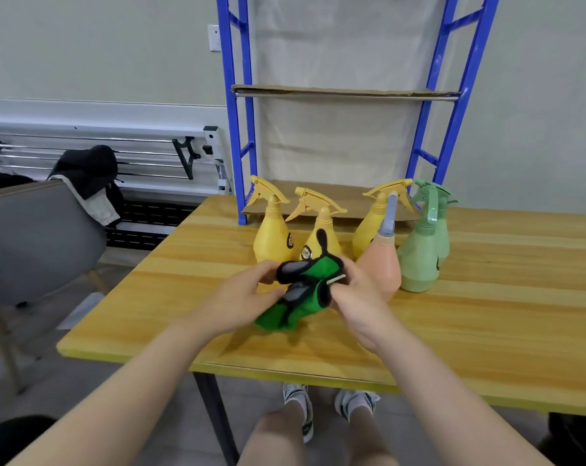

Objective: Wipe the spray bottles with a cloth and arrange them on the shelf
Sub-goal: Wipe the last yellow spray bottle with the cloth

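Both my hands hold a green cloth (310, 290) with black trim and grey patches just above the wooden table (486, 314). My left hand (247, 297) pinches its left side, and my right hand (358, 301) grips its right side. Behind the cloth stand several spray bottles: three yellow ones (273, 230) (321, 230) (374, 223), a peach one with a grey sprayer (384, 264) and two pale green ones (421, 257) (444, 230). The blue-framed shelf (345, 92) rises at the table's far edge.
Cardboard lines the shelf's lower board (348, 200) right behind the bottles. A grey chair (39, 237) with dark clothing draped on it stands left of the table. My legs and shoes (318, 405) show below the table's near edge.
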A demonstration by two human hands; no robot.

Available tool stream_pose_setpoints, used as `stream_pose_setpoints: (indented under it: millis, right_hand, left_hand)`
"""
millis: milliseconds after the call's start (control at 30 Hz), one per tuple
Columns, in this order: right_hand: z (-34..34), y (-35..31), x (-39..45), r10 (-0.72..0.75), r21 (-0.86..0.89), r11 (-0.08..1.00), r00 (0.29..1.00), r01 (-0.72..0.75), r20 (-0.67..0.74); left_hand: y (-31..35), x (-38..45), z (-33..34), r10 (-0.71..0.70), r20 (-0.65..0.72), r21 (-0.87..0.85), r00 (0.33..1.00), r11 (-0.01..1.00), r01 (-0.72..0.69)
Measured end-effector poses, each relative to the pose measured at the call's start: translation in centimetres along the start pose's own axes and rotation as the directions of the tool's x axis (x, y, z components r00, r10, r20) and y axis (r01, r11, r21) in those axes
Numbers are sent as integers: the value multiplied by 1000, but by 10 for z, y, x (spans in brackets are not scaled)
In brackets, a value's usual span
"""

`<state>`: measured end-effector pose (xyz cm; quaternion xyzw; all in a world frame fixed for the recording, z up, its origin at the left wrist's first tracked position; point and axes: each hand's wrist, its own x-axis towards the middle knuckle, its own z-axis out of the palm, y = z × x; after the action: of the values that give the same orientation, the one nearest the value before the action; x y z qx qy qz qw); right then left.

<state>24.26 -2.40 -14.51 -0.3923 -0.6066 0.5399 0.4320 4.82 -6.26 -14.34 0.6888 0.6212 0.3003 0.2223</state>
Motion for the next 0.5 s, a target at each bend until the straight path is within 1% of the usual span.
stream_pose_setpoints:
  millis: [67, 133, 200, 267, 300, 367, 400, 433, 467, 500]
  right_hand:
    - [4, 8, 3, 9, -3, 1000, 1000, -9, -23]
    - [3, 13, 2, 14, -51, 999, 1000, -15, -19]
    - [-4, 12, 1, 23, -156, 987, 1000, -24, -9]
    - [-10, 12, 9, 83, -231, 969, 996, -84, -17]
    - [-13, 12, 14, 143, -240, 960, 989, -146, -29]
    - [-20, 10, 16, 255, -170, 953, 967, -251, 2]
    - [-22, 8, 16, 261, -153, 955, 965, -256, 12]
    - [-22, 4, 17, 249, -178, 954, 968, -242, 17]
    - [-22, -1, 19, 230, -237, 947, 973, -216, 29]
    - [-20, -5, 19, 197, -320, 933, 978, -165, 72]
  left_hand:
    - [-12, -2, 5, 2, 28, 63, 1000, 998, -4]
    - [-20, -3, 7, -3, -22, 80, 1000, 997, 5]
    - [-24, -1, 7, 2, -83, 46, 997, 999, 2]
    - [-24, 1, 7, 15, -109, 32, 994, 999, -11]
    - [-23, 2, 6, 26, -126, 36, 992, 999, -21]
    - [-20, 5, 3, 41, -169, 41, 985, 999, -35]
    - [-18, 7, 1, 39, -190, 23, 981, 999, -35]
    - [-17, 8, -1, 29, -209, -4, 978, 1000, -30]
    - [-16, 10, -2, 18, -224, -25, 974, 999, -24]
    - [-15, 12, -3, 10, -233, -36, 972, 999, -19]
